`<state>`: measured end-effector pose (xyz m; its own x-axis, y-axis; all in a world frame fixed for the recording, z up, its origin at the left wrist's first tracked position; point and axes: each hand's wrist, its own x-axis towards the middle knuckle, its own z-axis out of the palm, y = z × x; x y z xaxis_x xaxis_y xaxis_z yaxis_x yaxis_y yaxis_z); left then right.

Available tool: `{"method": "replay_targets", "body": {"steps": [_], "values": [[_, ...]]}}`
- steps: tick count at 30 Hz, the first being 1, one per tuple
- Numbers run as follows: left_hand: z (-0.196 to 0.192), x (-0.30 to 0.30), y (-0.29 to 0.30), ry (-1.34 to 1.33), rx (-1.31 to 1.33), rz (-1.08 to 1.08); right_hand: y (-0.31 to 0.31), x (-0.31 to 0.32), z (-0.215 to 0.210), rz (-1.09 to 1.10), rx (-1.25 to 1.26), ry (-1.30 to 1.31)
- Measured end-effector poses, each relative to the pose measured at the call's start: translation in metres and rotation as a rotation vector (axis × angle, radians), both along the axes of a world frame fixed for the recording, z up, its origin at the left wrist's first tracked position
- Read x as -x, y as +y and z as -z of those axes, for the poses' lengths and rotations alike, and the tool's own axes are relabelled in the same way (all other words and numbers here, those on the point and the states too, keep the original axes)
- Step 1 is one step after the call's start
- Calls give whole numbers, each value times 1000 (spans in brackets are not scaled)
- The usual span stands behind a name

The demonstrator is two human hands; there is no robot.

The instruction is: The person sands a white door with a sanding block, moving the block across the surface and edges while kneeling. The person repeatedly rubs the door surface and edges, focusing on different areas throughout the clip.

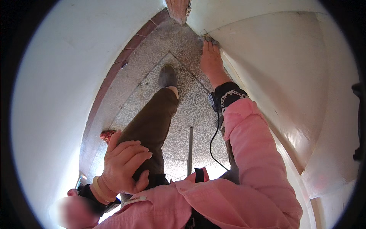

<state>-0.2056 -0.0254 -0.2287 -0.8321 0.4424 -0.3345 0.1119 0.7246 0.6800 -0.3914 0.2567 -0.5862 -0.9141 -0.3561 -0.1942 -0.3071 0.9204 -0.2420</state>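
My right hand [212, 63] reaches far forward and down to the foot of the right wall. Its fingers are pressed together over a small dark grey thing [215, 42], which looks like a rag; most of it is hidden under the fingertips. Near my left thigh, my left hand [124, 164] is open and holds nothing, its fingers bent a little and apart. A yellowish band circles the left wrist. On the right wrist are a black cuff and a chain bracelet, with a small black device [212, 100] beside them.
Pale walls [282, 76] close in on both sides, with a reddish-brown skirting [114, 70] on the left. Ahead stands a reddish post [177, 10]. A red item [108, 135] lies on the speckled floor [152, 95] at left. A grey rod [190, 149] and black cable [211, 147] are between my legs.
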Motion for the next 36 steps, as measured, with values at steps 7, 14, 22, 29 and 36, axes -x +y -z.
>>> {"method": "replay_targets", "body": {"steps": [7, 14, 22, 29, 36], "values": [[-1, -3, -5, 16, -7, -18, 59, -48, -31, 67, -72, -178], [0, -3, -5, 8, -13, -19, 12, -14, -6, -88, -85, -118], [-1, 3, 2, -3, 5, 6, -1, 23, -13, -131, 145, -88], [-4, 2, 2, 20, 0, -4, 80, -56, -30, 4, -13, -132], [-8, -9, 3, 76, -30, -14, 138, -109, -63, 507, 14, -502]]}}
